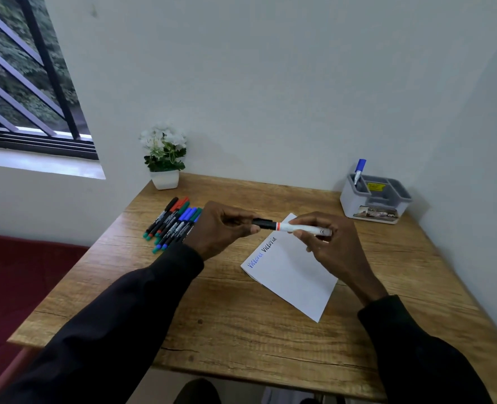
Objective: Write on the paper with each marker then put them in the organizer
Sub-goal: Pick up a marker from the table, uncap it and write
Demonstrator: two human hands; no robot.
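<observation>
A white marker with a black cap and an orange ring is held level above the top of the paper. My left hand grips the black cap end; my right hand pinches the white barrel. The paper lies tilted on the wooden table and bears one word in blue and one in black. A bunch of several markers with black, red, green and blue caps lies to the left of my left hand. The grey organizer stands at the back right with one blue marker upright in it.
A small white pot of white flowers stands at the table's back left by the wall. Walls close in the table at the back and right. A dark red seat lies to the left, below a barred window.
</observation>
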